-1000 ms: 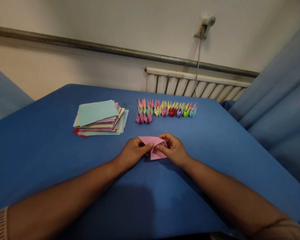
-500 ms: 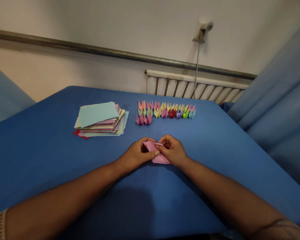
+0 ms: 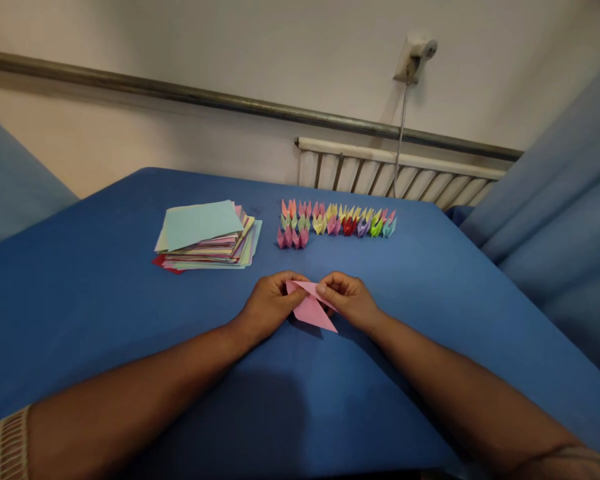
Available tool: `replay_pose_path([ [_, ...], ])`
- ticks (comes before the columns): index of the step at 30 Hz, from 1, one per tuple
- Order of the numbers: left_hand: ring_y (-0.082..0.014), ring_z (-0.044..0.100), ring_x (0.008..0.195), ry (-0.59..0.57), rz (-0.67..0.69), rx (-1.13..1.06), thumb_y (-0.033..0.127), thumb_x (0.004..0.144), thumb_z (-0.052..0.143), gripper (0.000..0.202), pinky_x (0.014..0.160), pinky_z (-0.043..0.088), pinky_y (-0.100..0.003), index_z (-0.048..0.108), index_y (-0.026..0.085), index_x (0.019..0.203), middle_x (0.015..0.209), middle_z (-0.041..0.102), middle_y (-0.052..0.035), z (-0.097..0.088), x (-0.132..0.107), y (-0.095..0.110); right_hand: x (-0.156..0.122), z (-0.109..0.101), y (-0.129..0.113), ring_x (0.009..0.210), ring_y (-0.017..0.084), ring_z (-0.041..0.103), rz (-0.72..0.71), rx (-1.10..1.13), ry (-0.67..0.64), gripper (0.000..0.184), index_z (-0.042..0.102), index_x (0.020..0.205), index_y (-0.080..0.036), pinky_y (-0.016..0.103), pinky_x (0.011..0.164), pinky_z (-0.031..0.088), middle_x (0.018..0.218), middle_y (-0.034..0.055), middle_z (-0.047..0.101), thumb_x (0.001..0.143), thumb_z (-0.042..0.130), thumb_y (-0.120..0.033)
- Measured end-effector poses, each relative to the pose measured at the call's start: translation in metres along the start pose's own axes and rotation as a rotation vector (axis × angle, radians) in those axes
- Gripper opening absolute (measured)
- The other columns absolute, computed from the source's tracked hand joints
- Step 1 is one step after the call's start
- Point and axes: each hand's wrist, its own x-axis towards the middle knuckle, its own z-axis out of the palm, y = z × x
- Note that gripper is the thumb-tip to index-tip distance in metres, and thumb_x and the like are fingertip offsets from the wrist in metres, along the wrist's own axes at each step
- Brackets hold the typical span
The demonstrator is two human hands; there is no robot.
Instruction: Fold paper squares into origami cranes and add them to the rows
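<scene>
A pink sheet of origami paper (image 3: 312, 313), partly folded, is held between both hands just above the blue table. My left hand (image 3: 273, 299) pinches its left side, thumb on top and fingers behind. The right edge is gripped by my right hand (image 3: 349, 300), thumb over a folded flap. One pointed corner hangs down toward me between the hands. Beyond the hands stand rows of small folded paper cranes (image 3: 350, 227) in several colours. A thick stack of coloured paper (image 3: 205, 230) lies to the left, with a pale blue sheet on top.
The blue-covered table (image 3: 105, 287) reaches back to a wall with a metal rail (image 3: 220, 100) and a white radiator (image 3: 360, 170). A cord (image 3: 401, 133) hangs from a wall fixture. Blue curtains (image 3: 555, 220) flank the right side, and another shows at the left.
The pink paper has turned in the hands: a flap now lifts apart and its lower corner points down to the right. My left thumb has shifted back up the paper.
</scene>
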Motion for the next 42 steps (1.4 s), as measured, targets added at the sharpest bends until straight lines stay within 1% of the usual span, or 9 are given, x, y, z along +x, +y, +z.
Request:
replay_pose_path([
  [8, -0.0138, 0.055, 0.063, -0.088, -0.042, -0.217, 0.040, 0.079, 0.057, 0.026, 0.060, 0.043, -0.024, 0.065, 0.015, 0.080, 0.070, 0.063, -0.0014, -0.003, 0.003, -0.004, 0.003, -0.003, 0.002, 0.052, 0.011, 0.053, -0.068, -0.002, 0.032, 0.033, 0.055, 0.066, -0.020, 0.024, 0.049, 0.043, 0.058, -0.0031, 0.060, 0.066, 0.071, -0.050],
  [12, -0.0153, 0.056, 0.065, -0.092, -0.021, -0.198, 0.046, 0.080, 0.056, 0.032, 0.062, 0.044, -0.026, 0.064, 0.015, 0.079, 0.070, 0.063, -0.0014, -0.004, 0.002, -0.002, 0.002, -0.002, 0.004, 0.053, 0.011, 0.050, -0.103, -0.054, 0.050, 0.032, 0.054, 0.066, -0.020, 0.024, 0.050, 0.041, 0.058, -0.0034, 0.056, 0.068, 0.069, -0.048],
  [17, -0.0143, 0.057, 0.065, -0.031, -0.009, -0.065, 0.036, 0.066, 0.074, 0.025, 0.062, 0.044, -0.025, 0.067, 0.015, 0.077, 0.072, 0.065, -0.0015, -0.002, 0.002, -0.001, 0.000, 0.000, 0.007, 0.054, 0.011, 0.049, -0.124, -0.098, 0.028, 0.029, 0.054, 0.068, -0.020, 0.024, 0.053, 0.041, 0.060, -0.0034, 0.055, 0.070, 0.070, -0.045],
  [21, -0.0130, 0.055, 0.060, 0.063, -0.034, -0.092, 0.035, 0.065, 0.074, 0.024, 0.057, 0.043, -0.023, 0.067, 0.014, 0.076, 0.068, 0.064, -0.0009, -0.001, 0.004, -0.001, 0.001, -0.001, 0.007, 0.056, 0.011, 0.050, -0.125, -0.078, 0.025, 0.028, 0.055, 0.069, -0.021, 0.025, 0.054, 0.042, 0.061, -0.0031, 0.056, 0.069, 0.070, -0.044],
  [24, -0.0128, 0.055, 0.059, 0.060, -0.019, -0.133, 0.037, 0.066, 0.073, 0.026, 0.056, 0.042, -0.023, 0.066, 0.015, 0.077, 0.067, 0.063, -0.0001, -0.001, 0.003, -0.001, -0.001, -0.002, 0.006, 0.055, 0.011, 0.049, -0.119, -0.120, 0.001, 0.028, 0.055, 0.068, -0.020, 0.024, 0.053, 0.040, 0.060, -0.0035, 0.055, 0.071, 0.069, -0.045],
  [30, -0.0141, 0.057, 0.066, -0.063, 0.050, -0.055, 0.035, 0.069, 0.072, 0.023, 0.061, 0.044, -0.024, 0.065, 0.016, 0.081, 0.073, 0.065, -0.0006, 0.000, -0.001, 0.001, -0.005, 0.004, 0.002, 0.052, 0.009, 0.045, -0.096, -0.149, -0.041, 0.029, 0.057, 0.065, -0.019, 0.022, 0.049, 0.036, 0.058, -0.0042, 0.053, 0.073, 0.067, -0.045],
  [33, -0.0153, 0.061, 0.075, -0.022, 0.022, -0.185, 0.032, 0.064, 0.076, 0.036, 0.069, 0.047, -0.026, 0.061, 0.017, 0.092, 0.083, 0.067, -0.0019, 0.004, -0.001, 0.000, -0.003, 0.007, 0.001, 0.045, 0.007, 0.041, -0.067, -0.063, 0.059, 0.033, 0.055, 0.064, -0.019, 0.021, 0.043, 0.033, 0.051, -0.0055, 0.050, 0.071, 0.069, -0.048],
  [36, -0.0139, 0.061, 0.071, 0.012, -0.035, -0.217, 0.032, 0.063, 0.077, 0.034, 0.068, 0.047, -0.026, 0.060, 0.016, 0.088, 0.078, 0.066, -0.0010, 0.006, 0.001, -0.005, -0.002, 0.008, 0.002, 0.038, 0.007, 0.040, -0.018, 0.027, 0.138, 0.034, 0.054, 0.067, -0.019, 0.021, 0.037, 0.032, 0.050, -0.0062, 0.050, 0.071, 0.068, -0.050],
  [42, -0.0116, 0.055, 0.061, 0.047, -0.012, -0.101, 0.033, 0.068, 0.071, 0.021, 0.059, 0.043, -0.023, 0.063, 0.016, 0.077, 0.067, 0.062, 0.0018, 0.002, 0.006, -0.010, -0.007, 0.011, 0.010, 0.055, 0.011, 0.052, -0.079, -0.145, 0.026, 0.024, 0.062, 0.075, -0.019, 0.023, 0.049, 0.042, 0.065, -0.0009, 0.061, 0.074, 0.066, -0.042],
])
